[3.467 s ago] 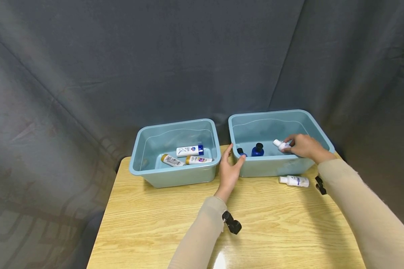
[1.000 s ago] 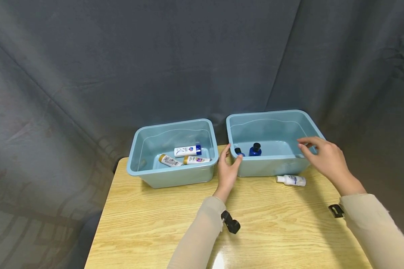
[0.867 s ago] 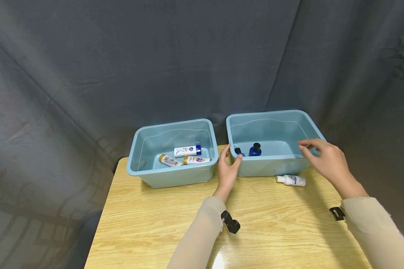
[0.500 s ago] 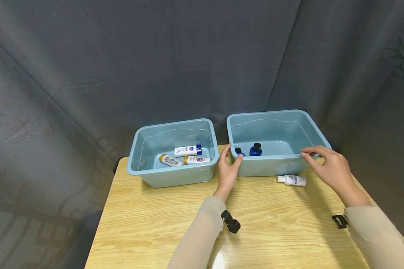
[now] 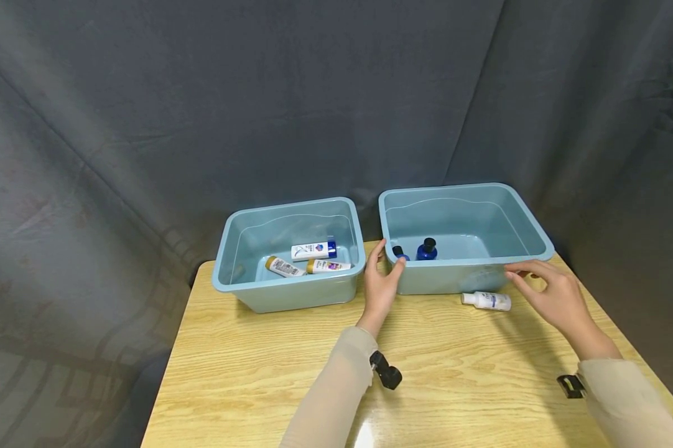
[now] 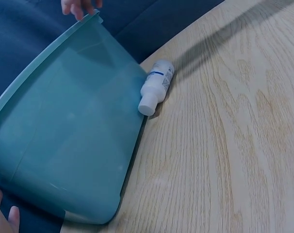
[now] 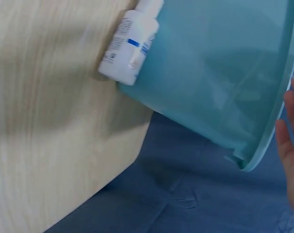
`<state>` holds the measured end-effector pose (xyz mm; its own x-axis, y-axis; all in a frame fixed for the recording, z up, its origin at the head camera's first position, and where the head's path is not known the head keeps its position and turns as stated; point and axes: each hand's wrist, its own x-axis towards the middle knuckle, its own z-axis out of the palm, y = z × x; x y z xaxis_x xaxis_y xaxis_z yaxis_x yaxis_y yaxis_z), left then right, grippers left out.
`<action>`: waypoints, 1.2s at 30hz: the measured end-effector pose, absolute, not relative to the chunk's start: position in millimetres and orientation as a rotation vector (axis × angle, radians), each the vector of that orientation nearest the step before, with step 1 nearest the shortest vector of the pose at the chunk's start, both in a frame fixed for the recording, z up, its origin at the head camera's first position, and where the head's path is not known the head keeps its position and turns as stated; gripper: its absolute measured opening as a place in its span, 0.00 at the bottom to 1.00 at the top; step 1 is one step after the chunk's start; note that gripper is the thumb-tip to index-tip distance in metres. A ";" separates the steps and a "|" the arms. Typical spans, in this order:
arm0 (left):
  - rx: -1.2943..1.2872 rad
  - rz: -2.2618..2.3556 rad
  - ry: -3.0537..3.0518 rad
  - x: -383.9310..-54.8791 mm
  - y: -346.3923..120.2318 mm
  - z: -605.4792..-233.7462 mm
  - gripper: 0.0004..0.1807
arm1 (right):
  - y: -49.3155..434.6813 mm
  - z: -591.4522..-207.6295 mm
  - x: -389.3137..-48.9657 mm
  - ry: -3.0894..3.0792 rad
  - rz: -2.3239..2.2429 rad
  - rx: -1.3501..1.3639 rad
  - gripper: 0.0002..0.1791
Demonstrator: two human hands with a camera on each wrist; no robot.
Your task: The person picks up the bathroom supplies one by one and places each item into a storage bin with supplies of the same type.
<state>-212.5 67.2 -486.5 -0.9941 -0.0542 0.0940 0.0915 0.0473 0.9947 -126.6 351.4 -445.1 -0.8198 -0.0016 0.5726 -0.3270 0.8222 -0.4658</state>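
My left hand is at the left front corner of the right blue bin, its thumb and fingers spread around that corner. In the head view my right hand is beside the same bin's front rim, near the right end. The right wrist view shows its loosely bent fingers close to the rim, holding nothing. Below them a white bottle lies on its side against the bin's front wall. Inside the bin are two blue bottles with black caps, one upright and one partly hidden by the front wall.
A second blue bin stands to the left. In it lie a white bottle with a blue cap and two gold-capped bottles, one left and one right. The wooden table meets a grey curtain behind.
Earlier my right hand held a small white bottle inside the right bin. It has let go, come out and lowered to the front rim; that bottle is out of sight. My left hand stays put.
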 end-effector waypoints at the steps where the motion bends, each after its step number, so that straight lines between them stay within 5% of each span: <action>1: -0.041 -2.097 -2.193 -212.3 67.3 -486.4 0.31 | 352.2 -447.5 -125.6 -2.438 0.762 0.245 0.12; 36: -0.032 -2.128 -2.182 -211.6 66.8 -486.4 0.30 | 367.9 -529.9 -116.4 -2.639 0.904 0.011 0.13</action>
